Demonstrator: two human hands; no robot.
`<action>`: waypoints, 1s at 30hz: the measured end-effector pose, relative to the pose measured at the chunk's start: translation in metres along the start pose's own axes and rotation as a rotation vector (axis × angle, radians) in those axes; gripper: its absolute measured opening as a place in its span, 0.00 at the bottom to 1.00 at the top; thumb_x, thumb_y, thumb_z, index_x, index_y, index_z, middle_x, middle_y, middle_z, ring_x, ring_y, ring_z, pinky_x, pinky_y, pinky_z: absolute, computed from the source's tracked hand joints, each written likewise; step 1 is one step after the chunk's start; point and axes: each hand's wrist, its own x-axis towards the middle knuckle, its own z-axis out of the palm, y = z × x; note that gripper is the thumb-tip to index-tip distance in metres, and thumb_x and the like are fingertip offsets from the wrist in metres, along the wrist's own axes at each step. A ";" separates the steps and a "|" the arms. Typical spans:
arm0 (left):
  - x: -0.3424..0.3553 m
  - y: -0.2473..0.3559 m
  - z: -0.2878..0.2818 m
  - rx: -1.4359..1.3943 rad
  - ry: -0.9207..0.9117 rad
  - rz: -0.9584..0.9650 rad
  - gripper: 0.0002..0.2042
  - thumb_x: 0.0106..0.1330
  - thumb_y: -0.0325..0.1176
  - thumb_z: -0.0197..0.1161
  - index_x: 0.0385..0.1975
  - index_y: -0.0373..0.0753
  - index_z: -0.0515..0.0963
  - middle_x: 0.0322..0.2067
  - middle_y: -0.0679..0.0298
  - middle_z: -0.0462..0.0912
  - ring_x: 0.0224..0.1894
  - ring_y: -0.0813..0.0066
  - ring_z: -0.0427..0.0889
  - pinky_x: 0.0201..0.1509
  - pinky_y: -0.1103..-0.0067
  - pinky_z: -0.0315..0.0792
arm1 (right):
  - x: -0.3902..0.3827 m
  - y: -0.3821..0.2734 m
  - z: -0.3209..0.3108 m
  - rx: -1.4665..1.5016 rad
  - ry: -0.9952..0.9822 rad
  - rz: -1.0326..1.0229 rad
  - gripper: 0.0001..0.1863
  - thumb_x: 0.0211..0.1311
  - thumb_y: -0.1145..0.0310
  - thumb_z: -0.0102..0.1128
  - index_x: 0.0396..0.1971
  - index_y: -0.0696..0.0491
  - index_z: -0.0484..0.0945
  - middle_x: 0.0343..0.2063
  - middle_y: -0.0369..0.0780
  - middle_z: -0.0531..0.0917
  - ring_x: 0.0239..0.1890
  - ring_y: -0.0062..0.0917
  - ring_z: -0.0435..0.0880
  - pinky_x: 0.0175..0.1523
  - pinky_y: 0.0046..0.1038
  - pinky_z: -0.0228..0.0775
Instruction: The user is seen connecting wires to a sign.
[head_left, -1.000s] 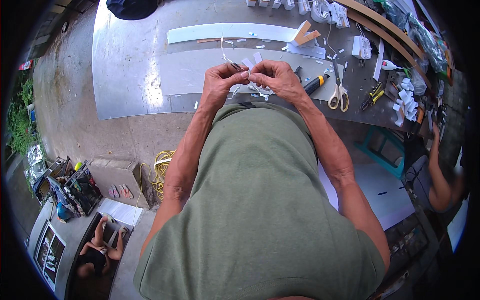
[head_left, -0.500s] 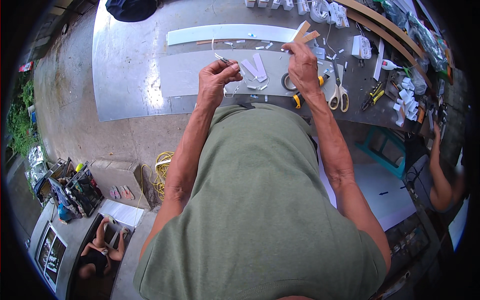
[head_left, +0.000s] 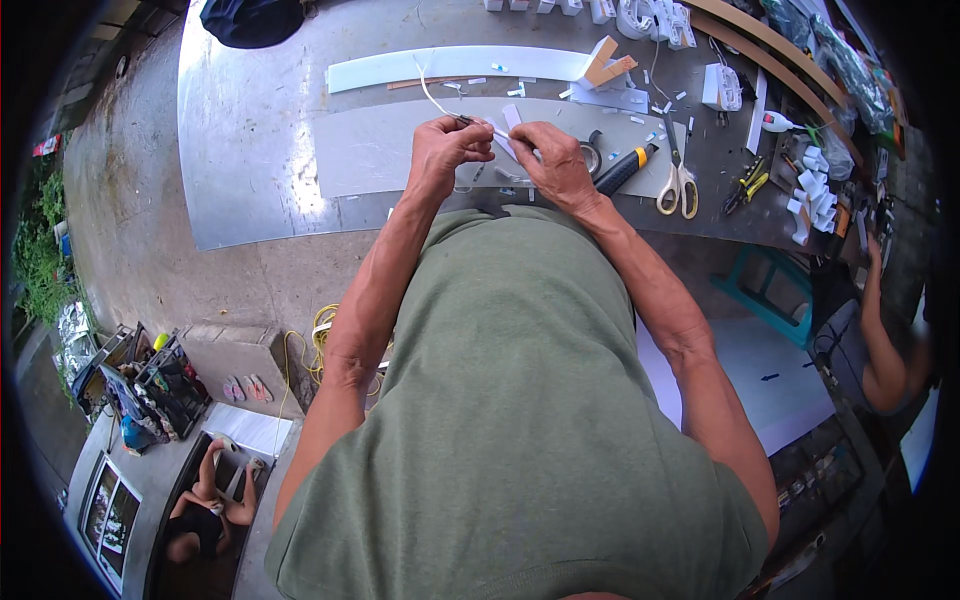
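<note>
My left hand (head_left: 446, 153) is closed on a thin white wire (head_left: 431, 98) with a dark section at its held end. My right hand (head_left: 556, 165) is closed on a thin white piece (head_left: 502, 133) that reaches across to my left fingertips. Both hands are over a pale sheet (head_left: 370, 150) on the metal table (head_left: 240, 130). Under them lie pale purple strips (head_left: 512, 115) and small clear bits. Beside my right hand are a tape roll (head_left: 590, 160), a yellow-and-black box cutter (head_left: 622, 168) and cream-handled scissors (head_left: 677, 195).
A long white strip (head_left: 450, 70), wooden blocks (head_left: 605, 65), white bundled parts (head_left: 720, 88), pliers (head_left: 750, 185) and brown strips (head_left: 770, 50) lie about. Below are a teal stool (head_left: 765, 320) and yellow cable (head_left: 320, 330). One person (head_left: 880, 350) is at right, another (head_left: 215, 510) sits lower left.
My right hand moved up and right toward the wooden blocks, then came back down-left with a thin white piece to my left hand. My left hand still holds the wire.
</note>
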 end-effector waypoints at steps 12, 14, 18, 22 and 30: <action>0.014 0.004 -0.013 0.320 -0.071 0.109 0.12 0.60 0.30 0.74 0.37 0.29 0.84 0.30 0.59 0.87 0.30 0.76 0.85 0.34 0.80 0.80 | 0.000 -0.015 0.004 0.185 -0.092 0.376 0.08 0.62 0.71 0.65 0.36 0.59 0.80 0.24 0.43 0.83 0.27 0.30 0.85 0.35 0.33 0.76; 0.017 0.010 -0.010 0.376 -0.072 0.095 0.12 0.60 0.30 0.74 0.37 0.29 0.84 0.30 0.59 0.87 0.30 0.76 0.85 0.34 0.80 0.80 | -0.002 -0.010 0.009 0.113 0.026 0.242 0.08 0.60 0.71 0.67 0.35 0.58 0.80 0.24 0.43 0.83 0.27 0.31 0.85 0.35 0.33 0.76; 0.023 0.017 -0.011 0.493 -0.155 0.100 0.11 0.62 0.31 0.72 0.39 0.30 0.85 0.32 0.59 0.87 0.30 0.77 0.84 0.36 0.80 0.79 | -0.003 -0.002 0.018 0.030 0.080 0.172 0.07 0.58 0.71 0.67 0.32 0.58 0.80 0.25 0.43 0.83 0.27 0.34 0.85 0.34 0.34 0.76; 0.035 0.014 -0.021 0.721 -0.209 0.340 0.11 0.64 0.30 0.68 0.44 0.34 0.85 0.35 0.62 0.88 0.36 0.78 0.84 0.43 0.79 0.78 | -0.001 0.002 0.024 0.030 0.102 0.268 0.08 0.57 0.71 0.68 0.27 0.57 0.78 0.25 0.43 0.84 0.27 0.35 0.85 0.33 0.35 0.76; 0.038 0.006 -0.031 0.647 -0.161 0.433 0.12 0.61 0.29 0.68 0.43 0.35 0.86 0.37 0.60 0.89 0.40 0.74 0.87 0.48 0.77 0.79 | 0.001 0.004 0.037 -0.052 0.121 0.299 0.08 0.57 0.70 0.68 0.25 0.55 0.77 0.23 0.42 0.84 0.26 0.35 0.85 0.33 0.35 0.76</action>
